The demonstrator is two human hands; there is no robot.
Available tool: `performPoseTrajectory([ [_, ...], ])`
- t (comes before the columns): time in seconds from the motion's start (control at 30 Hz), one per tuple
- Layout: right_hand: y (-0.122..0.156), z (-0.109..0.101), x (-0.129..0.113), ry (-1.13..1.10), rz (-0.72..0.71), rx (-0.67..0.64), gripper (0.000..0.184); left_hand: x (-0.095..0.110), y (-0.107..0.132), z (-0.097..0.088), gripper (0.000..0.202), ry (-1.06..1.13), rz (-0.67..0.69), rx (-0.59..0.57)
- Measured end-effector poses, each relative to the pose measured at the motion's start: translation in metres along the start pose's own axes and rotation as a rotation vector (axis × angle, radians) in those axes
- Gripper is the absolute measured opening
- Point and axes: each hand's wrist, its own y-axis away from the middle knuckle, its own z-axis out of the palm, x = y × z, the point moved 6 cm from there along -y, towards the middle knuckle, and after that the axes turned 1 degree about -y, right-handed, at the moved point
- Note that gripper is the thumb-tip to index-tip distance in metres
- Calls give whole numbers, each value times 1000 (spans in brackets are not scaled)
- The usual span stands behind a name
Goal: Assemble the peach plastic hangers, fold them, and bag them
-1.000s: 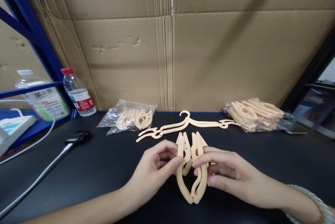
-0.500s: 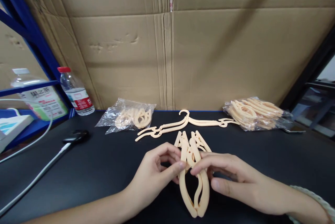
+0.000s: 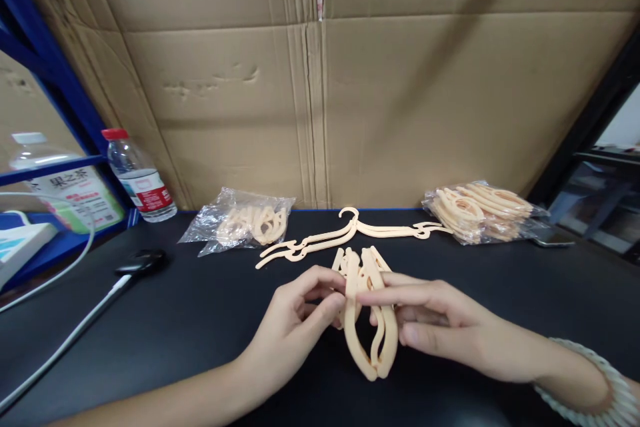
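Between my hands is a folded cream plastic hanger [image 3: 387, 340], its arms lying close together and its lower tips meeting toward me. My left hand [image 3: 307, 314] is closed on its left side, thumb and fingers pinching the arm. From the right, my right hand [image 3: 440, 320] grips the other arm, with the index finger laid across the front and the thumb below. Fingers partly hide the hanger's middle and far end. Just beyond it, an unfolded hanger [image 3: 330, 235] of the same colour lies spread on the black table [image 3: 200, 327], hook pointing away.
A clear bag [image 3: 240, 220] with folded hangers lies at the back left; a fuller bag [image 3: 483, 210] sits back right, partly over a flat dark object. On the left are a red-capped bottle [image 3: 143, 180], a black device [image 3: 141, 262] with a white cable, and a blue rack. Cardboard [image 3: 240, 114] stands behind.
The folded hanger's near end has risen away from me, and its arms look closer together. My right index finger has slid left across it. The camera view has shifted slightly.
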Motion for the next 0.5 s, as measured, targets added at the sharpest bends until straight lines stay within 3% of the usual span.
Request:
performPoseTrajectory([
  [0.07, 1, -17, -3, -4, -42, 103, 39, 6, 1, 1, 22, -167, 108, -55],
  [0.13, 4, -43, -6, 65, -73, 289, 38, 12, 4, 3, 33, -361, 263, -105],
  [0.23, 9, -81, -2, 188, 31, 515, 38, 14, 9, 8, 44, -563, 400, -170],
  [0.37, 7, -101, 17, 230, 235, 492, 41, 5, 11, 12, 47, -704, 373, -233],
  [0.5, 3, -94, 25, 295, 270, 367, 42, 1, 13, 15, 51, -780, 360, -272],
])
